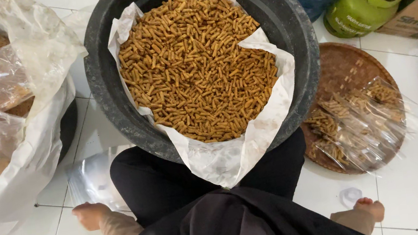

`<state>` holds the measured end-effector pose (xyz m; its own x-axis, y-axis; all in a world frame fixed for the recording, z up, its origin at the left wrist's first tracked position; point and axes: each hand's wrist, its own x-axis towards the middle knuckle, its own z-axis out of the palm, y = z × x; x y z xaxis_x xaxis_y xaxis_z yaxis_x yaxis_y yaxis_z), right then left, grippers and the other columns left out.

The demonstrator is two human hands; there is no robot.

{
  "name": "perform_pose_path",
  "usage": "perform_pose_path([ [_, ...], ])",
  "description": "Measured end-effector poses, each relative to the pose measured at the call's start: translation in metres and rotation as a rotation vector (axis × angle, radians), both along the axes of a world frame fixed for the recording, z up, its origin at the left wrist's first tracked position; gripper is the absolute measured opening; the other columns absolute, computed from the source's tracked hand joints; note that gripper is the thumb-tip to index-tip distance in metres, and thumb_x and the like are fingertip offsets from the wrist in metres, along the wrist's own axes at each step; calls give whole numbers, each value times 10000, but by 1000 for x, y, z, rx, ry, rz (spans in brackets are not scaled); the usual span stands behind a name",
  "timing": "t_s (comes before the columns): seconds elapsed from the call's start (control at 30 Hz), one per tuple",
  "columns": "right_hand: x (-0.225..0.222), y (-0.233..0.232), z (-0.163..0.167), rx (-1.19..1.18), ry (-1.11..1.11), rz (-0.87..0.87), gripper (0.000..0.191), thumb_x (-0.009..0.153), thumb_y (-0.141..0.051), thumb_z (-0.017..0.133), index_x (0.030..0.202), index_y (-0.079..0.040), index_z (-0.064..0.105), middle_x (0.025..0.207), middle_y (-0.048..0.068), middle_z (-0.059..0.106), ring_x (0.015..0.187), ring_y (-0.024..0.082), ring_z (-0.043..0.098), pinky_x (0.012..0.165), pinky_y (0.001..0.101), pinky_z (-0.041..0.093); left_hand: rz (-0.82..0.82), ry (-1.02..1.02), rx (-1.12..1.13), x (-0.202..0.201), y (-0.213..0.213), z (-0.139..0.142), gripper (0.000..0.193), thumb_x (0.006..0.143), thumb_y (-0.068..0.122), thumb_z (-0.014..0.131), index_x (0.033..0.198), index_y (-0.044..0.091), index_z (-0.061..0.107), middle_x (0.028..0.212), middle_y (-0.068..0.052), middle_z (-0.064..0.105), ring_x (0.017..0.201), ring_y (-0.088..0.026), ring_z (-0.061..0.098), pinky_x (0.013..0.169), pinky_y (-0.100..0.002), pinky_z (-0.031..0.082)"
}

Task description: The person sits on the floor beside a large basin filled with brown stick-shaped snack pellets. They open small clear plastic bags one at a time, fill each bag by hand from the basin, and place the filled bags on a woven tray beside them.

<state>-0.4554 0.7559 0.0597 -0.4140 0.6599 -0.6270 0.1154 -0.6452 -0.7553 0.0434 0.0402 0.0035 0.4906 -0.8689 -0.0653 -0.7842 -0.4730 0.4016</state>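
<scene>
Golden-brown stick snacks are sitting heaped in the paper-lined round black basin between my knees on the tiled floor; neither hand is showing, so their grip is unknowable. Scooping likely follows.

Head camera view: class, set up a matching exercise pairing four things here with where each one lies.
Things:
1. snack sticks
2. filled clear packets
3. green gas cylinder
4. empty clear bags

Places:
A. on the woven tray, right
B. top right, on its side
C. in the paper-lined black tub
D. on the tiles, left of the knee

Pairs: 1-C, 2-A, 3-B, 4-D
</scene>
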Motion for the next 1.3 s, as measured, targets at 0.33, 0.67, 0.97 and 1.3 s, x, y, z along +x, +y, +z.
perform_pose_path([
  [0.33, -46, -209, 149, 819, 683, 439, 205, 1056, 6, 558, 1231, -94, 519, 1120, 37, 560, 848, 95, 549, 692, 235, 488, -118, 2188, -521, -106, 31, 139, 634, 1068, -78, 604, 1627, 49, 332, 1152, -102, 668, 1034, -175, 676, 999, -323, 583],
  [0.67, -6, -514, 259, 321, 1247, 1270, 457, 1165, -327, 455, 1514, -141, 224, 1236, 136, 586, 972, 241, 725, 861, 344, 600, -1294, 1688, -306, -319, 97, 247, 300, 1063, -55, 617, 1348, 31, 653, 1233, -70, 582, 1197, -167, 633, 1051, -251, 517],
  [0.97, -61, -557, 236, 580, 1189, 1256, 376, 1176, -265, 420, 1499, -108, 306, 1029, 97, 628, 697, 80, 468, 637, 251, 385, -1331, 1774, 199, -384, 48, 274, 380, 980, 92, 617, 1355, 90, 555, 1283, -36, 654, 1160, -100, 666, 1002, -254, 552],
  [1.3, -91, -563, 197, 1326, 1384, 1122, 366, 1119, -191, 585, 1405, -27, 428, 1242, 197, 528, 958, 252, 587, 875, 384, 515, -1253, 1198, -76, -459, -5, 236, 175, 978, 114, 789, 965, -26, 684, 880, -119, 732, 735, -131, 616, 671, -281, 528],
])
